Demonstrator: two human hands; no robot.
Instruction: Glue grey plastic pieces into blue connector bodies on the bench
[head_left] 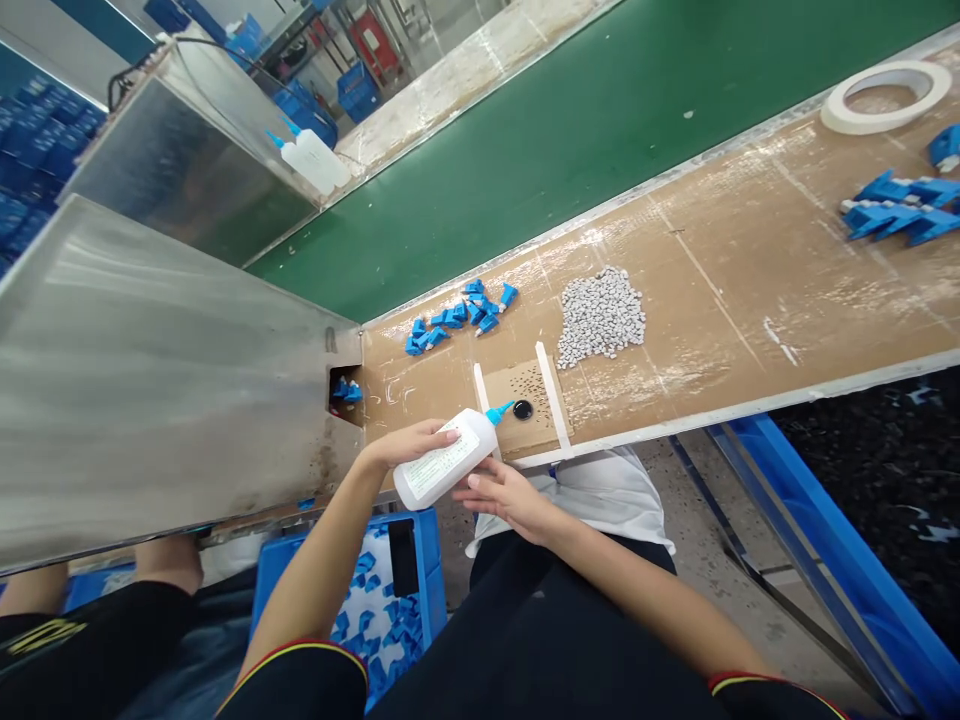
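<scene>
My left hand point(411, 443) is closed round a white squeeze bottle point(436, 468) with a blue pointed nozzle and a printed label. The bottle lies tilted, its nozzle tip beside a small round black piece point(523, 410) on a cardboard patch point(517, 440) held by strips of white tape. Below the bottle is my right hand point(519, 498), fingers spread; whether its fingertips touch the bottle I cannot tell. Small dark marks or holes dot the cardboard around the black piece. Behind it sit a pile of small grey-white pieces point(602, 315) and several blue plastic parts point(459, 318).
A metal housing point(187, 370) walls the left side, and a green conveyor belt point(525, 150) runs behind the bench. More blue parts point(904, 210) and a tape roll point(885, 97) lie right. A blue crate point(431, 570) stands below; another person's leg point(169, 565) shows left.
</scene>
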